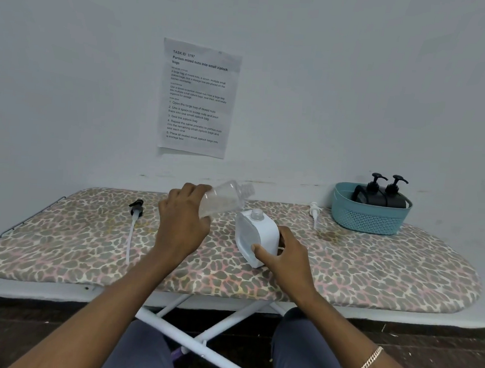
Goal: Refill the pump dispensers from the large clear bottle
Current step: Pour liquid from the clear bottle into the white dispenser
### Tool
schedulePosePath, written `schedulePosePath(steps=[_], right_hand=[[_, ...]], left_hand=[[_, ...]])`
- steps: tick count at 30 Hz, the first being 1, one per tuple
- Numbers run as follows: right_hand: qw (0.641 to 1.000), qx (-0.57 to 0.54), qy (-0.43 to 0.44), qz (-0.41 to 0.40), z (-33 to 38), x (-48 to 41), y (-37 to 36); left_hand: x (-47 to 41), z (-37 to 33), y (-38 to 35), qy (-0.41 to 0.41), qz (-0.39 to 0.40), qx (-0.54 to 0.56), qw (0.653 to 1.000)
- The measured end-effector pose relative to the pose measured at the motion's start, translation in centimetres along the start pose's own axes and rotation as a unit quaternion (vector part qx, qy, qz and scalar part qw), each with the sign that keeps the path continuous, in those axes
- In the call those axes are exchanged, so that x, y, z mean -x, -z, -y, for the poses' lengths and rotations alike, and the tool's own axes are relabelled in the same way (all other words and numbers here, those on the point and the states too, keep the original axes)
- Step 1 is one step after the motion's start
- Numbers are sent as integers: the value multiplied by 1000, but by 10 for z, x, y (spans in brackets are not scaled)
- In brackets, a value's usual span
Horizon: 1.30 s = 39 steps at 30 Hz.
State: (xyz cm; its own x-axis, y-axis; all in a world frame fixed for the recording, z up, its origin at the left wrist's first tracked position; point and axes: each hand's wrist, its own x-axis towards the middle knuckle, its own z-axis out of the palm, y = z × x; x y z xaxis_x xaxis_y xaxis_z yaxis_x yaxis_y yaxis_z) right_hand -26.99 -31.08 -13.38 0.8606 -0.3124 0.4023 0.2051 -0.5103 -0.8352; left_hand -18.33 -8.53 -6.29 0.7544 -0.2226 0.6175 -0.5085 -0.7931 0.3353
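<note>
Our left hand (181,222) is wrapped round the base of the clear bottle (225,198), held tilted in the air with its open mouth above and just left of the white dispenser (256,237). The dispenser stands uncapped on the ironing board (374,266), and our right hand (282,253) grips its side. To pour well, we judge, we should bring the mouth right over the narrow neck, tip slowly and pin the dispenser upright, since a spill would soak the cover. How much liquid the bottle holds we cannot tell. A white pump (315,211) lies near the basket (366,219), where two black dispensers (379,194) stand; a black pump (136,207) lies far left.
</note>
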Motion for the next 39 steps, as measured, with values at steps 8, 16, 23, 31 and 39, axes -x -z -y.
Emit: schedulePosePath(steps=[8, 16, 23, 31, 39], right_hand=[[1000, 5, 2, -4, -1, -1, 0], [1000, -13, 6, -5, 1, 2, -1], [1000, -2, 10, 1, 3, 3, -1], [1000, -3, 10, 7, 7, 5, 1], [999, -23, 14, -18, 17, 6, 0]], left_hand=[[6, 9, -12, 102, 7, 232, 967], [17, 15, -28, 137, 21, 223, 965], [16, 14, -32, 140, 19, 229, 963], [29, -6, -15, 114, -59, 144, 981], [51, -64, -4, -90, -151, 79, 981]])
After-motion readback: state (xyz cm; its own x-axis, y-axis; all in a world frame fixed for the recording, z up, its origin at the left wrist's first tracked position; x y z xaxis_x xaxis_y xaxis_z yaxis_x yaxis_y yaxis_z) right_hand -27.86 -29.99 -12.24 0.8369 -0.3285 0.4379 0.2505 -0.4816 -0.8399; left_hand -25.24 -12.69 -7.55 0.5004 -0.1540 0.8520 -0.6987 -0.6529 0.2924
